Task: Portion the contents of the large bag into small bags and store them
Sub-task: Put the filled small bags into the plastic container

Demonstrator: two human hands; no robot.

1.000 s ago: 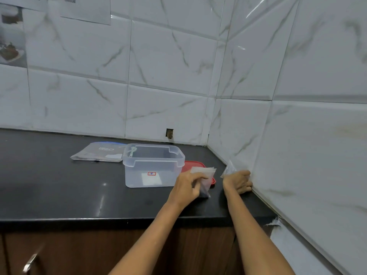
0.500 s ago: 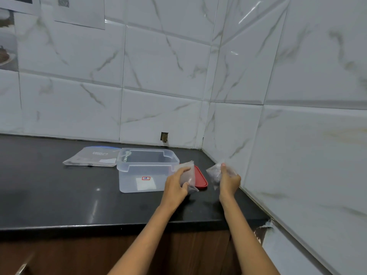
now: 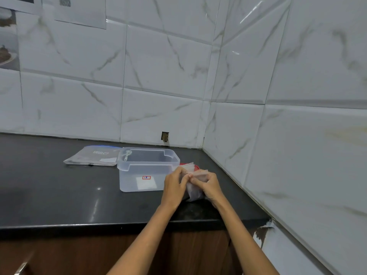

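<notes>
Both hands meet just right of the clear plastic container (image 3: 139, 178). My left hand (image 3: 174, 185) and my right hand (image 3: 208, 185) together pinch a bunch of small clear bags (image 3: 193, 192) with brownish contents, held a little above the black counter (image 3: 59, 195). The large bag (image 3: 93, 158), grey with a blue zip edge, lies flat behind and left of the container. A small spoon (image 3: 127, 155) rests inside the container's back left corner. How many small bags are in the bunch is hidden by the fingers.
A red lid (image 3: 195, 166) lies flat behind the hands, mostly hidden. Tiled walls meet in a corner to the right. The counter's front edge (image 3: 119, 227) runs above wooden cabinet doors. Papers hang on the wall at top left.
My right hand lifted a small bag from beside the right wall and brought it left. Both hands now hold the small bags pressed together beside the container.
</notes>
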